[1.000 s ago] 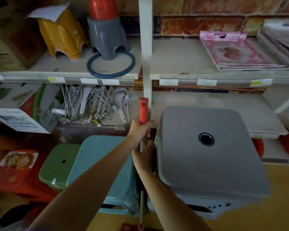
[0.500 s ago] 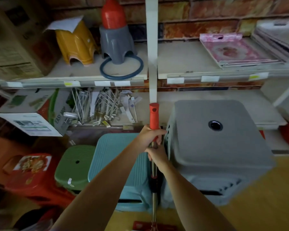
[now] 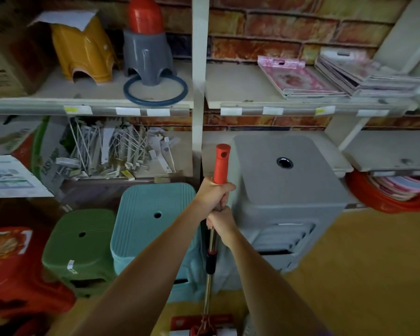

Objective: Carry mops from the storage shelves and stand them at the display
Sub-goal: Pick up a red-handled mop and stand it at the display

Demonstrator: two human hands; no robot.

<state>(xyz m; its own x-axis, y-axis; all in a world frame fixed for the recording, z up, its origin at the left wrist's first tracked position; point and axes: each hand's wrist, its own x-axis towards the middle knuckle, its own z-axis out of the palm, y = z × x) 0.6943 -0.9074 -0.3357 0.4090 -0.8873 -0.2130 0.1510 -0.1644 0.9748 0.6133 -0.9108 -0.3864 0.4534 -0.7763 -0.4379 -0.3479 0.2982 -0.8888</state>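
Observation:
A mop [image 3: 212, 241] stands upright in front of me, with a metal pole, an orange-red top grip and a red flat head on the floor at the bottom edge. My left hand [image 3: 212, 194] grips the pole just under the orange grip. My right hand [image 3: 220, 220] grips the metal pole directly below the left hand. The pole stands in the gap between a teal stool [image 3: 150, 221] and a grey stool [image 3: 284, 190], in front of the white shelf upright [image 3: 200, 81].
Green stool [image 3: 80, 243] and red stool [image 3: 12, 267] stand at the left. The shelves hold a yellow stool [image 3: 83, 49], a grey and red stool stack [image 3: 146, 52], a blue ring [image 3: 155, 90], metal hooks [image 3: 117, 151], boxes [image 3: 12, 161] and pink packets [image 3: 298, 77]. Wooden floor lies at the right.
The view has drawn back and shifted a little left, so more floor and the mop head show. Both hands keep their grip on the upright mop pole.

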